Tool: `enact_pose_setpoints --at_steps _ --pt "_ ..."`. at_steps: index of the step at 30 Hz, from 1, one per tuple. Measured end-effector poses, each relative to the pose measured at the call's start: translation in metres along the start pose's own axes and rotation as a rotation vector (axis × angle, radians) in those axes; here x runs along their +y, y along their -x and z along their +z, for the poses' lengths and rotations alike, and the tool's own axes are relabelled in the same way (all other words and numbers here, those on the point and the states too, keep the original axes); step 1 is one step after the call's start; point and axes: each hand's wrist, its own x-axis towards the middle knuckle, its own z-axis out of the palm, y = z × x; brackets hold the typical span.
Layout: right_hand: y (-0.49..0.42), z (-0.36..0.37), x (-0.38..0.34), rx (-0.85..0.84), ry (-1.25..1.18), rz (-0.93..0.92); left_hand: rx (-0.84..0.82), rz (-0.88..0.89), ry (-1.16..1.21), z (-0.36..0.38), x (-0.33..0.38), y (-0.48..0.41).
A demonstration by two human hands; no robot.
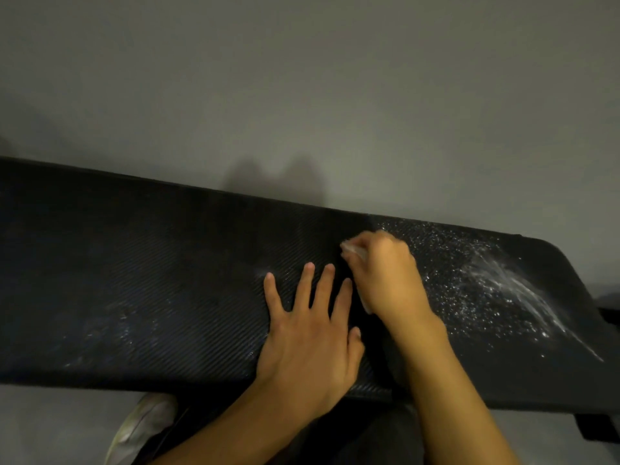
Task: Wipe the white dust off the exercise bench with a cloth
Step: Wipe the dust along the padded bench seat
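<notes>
A long black exercise bench with a ribbed pad runs across the view. White dust speckles and streaks its right part; only faint traces show on the left part. My right hand is closed on a small pale cloth and presses it on the pad at the left border of the dusty area; the hand is blurred. Most of the cloth is hidden under the fingers. My left hand lies flat on the pad just left of it, fingers spread, holding nothing.
A grey floor lies beyond the bench. A light-coloured shoe is on the floor below the bench's near edge. Black parts of the bench frame stick out at the lower right.
</notes>
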Motion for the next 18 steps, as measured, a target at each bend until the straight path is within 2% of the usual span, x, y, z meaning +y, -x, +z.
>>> enact_pose_setpoints --at_steps 4,7,10,14,18 --pt "0.014 -0.005 0.012 0.125 0.031 0.118 -0.014 0.009 -0.005 -0.001 0.000 0.000" --pt "0.047 -0.003 0.001 0.094 -0.018 0.066 -0.019 0.014 -0.011 -0.003 0.000 0.000" --pt "0.088 -0.006 0.006 0.039 -0.072 0.100 -0.008 0.019 -0.017 -0.001 0.001 0.000" --pt "0.072 -0.005 0.014 0.105 0.027 0.151 0.000 0.021 -0.035 0.000 0.002 0.000" --pt "0.099 -0.002 0.012 0.110 -0.052 0.107 0.002 0.030 -0.017 -0.001 0.000 0.001"
